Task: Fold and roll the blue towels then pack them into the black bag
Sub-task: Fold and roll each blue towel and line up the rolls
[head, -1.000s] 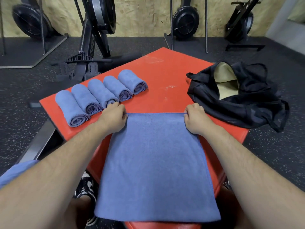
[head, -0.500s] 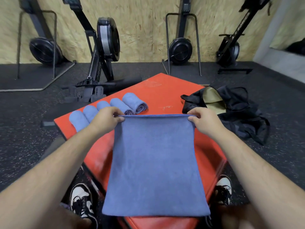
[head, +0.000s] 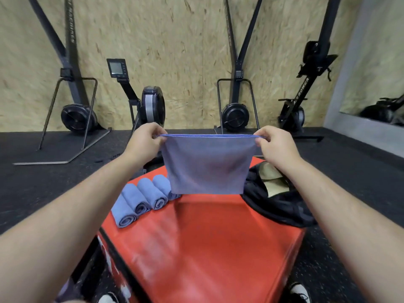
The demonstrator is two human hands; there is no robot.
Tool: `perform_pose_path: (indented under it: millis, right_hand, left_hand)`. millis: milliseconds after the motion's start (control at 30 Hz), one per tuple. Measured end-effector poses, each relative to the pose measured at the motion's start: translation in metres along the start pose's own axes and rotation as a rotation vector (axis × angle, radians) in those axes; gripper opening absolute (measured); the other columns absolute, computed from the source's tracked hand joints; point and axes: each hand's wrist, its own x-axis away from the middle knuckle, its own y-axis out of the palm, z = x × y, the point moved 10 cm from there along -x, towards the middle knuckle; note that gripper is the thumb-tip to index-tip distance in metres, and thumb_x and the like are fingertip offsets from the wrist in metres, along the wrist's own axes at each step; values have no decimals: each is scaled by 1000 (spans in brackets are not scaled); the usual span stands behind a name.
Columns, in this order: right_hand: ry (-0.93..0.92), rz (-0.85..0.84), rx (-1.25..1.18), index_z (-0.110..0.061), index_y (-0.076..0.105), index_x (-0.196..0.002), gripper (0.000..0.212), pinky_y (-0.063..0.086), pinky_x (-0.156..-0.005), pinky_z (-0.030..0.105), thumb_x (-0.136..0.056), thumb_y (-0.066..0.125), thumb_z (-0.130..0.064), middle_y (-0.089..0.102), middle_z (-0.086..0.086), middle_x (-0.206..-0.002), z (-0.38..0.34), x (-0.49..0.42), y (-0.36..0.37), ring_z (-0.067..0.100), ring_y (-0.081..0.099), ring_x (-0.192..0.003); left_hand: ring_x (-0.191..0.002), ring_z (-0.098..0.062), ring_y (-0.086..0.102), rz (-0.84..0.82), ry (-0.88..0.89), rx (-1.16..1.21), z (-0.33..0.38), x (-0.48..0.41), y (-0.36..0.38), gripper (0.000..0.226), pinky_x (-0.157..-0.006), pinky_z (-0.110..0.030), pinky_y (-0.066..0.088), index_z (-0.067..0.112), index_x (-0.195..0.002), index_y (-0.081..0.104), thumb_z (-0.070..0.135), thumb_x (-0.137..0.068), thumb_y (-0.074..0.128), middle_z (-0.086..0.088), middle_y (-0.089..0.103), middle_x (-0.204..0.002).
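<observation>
A blue towel [head: 206,164] hangs in the air above the red box [head: 205,243], stretched flat by its top edge. My left hand [head: 146,139] pinches its top left corner and my right hand [head: 273,142] pinches its top right corner. Several rolled blue towels [head: 142,199] lie side by side on the box's far left; the hanging towel hides part of the row. The black bag [head: 282,204] sits open at the box's right edge, showing a tan lining.
Black rowing and ski machines [head: 150,106] stand along the chipboard wall behind the box. Dark rubber floor surrounds the box. My shoes [head: 300,293] show at the bottom edge.
Both hands lifted the towel off the box and raised it up and forward until it hangs free. The camera view tilted upward.
</observation>
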Motion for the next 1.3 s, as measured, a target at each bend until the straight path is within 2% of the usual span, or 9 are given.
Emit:
perform_pose_path:
  millis: [167,367,500,600,767,867,1033,1167,1300]
  right_hand:
    - [26,-51,30,-25,71,-90,13,52,-80,32,-90,63,-15,71,-12,-88,14,37,1,12,66,-86]
    - [109,-231,111,-26,72,-92,12,41,-71,28,-91,66,-16,65,-15,-77,66,136,37,12,59,-79]
    - [140,-372,102,-24,73,-91,13,48,-85,30,-88,69,-12,72,-8,-91,98,205,63,14,64,-92]
    - [172,-449,97,-24,74,-90,12,52,-88,36,-86,71,-13,74,-8,-87,110,242,69,15,65,-87]
    - [196,-505,84,-31,72,-84,15,49,-77,26,-86,74,-16,72,-9,-80,107,279,52,7,64,-77]
    - [189,-531,28,-25,75,-87,14,44,-66,10,-86,74,-12,71,-7,-78,93,289,39,-6,58,-62]
    - [203,-523,4,-24,74,-89,12,51,-77,29,-89,72,-12,74,-3,-82,81,274,36,12,66,-74]
    - [207,-526,47,-25,73,-90,9,52,-84,35,-90,70,-16,74,-5,-84,93,248,56,19,69,-86]
    - [222,-500,89,-22,74,-92,8,48,-78,30,-91,69,-16,73,-2,-89,112,216,81,19,67,-87]
  left_hand:
    - [-75,-5,56,-88,7,-64,-5,32,8,9,-63,-22,40,20,-88,67,12,-90,66,7,66,-87]
    - [-83,-20,60,-259,-87,-80,-57,126,60,3,-74,-32,42,12,-91,66,11,-91,68,2,66,-86]
    - [-77,-18,58,-416,-126,-59,-87,194,89,12,-81,-37,49,16,-83,62,9,-90,69,8,64,-78]
    - [-75,-18,59,-485,-167,-72,-99,229,92,10,-76,-33,47,16,-85,64,11,-89,71,5,66,-80]
    - [-62,-9,55,-567,-258,17,-107,272,77,12,-66,-27,46,14,-82,66,13,-86,77,4,65,-72]
    - [-61,-7,58,-586,-311,123,-103,286,63,12,-62,-18,50,5,-89,67,12,-87,76,1,66,-73]
    - [-71,-14,65,-526,-326,180,-100,273,54,7,-73,-30,55,16,-86,68,17,-92,71,-2,71,-79]
    - [-74,-16,62,-466,-330,141,-106,248,66,5,-73,-32,56,14,-89,69,16,-93,70,-5,72,-86]
    - [-70,-17,58,-429,-356,121,-121,222,86,5,-74,-36,53,12,-89,70,16,-92,71,-7,70,-82]
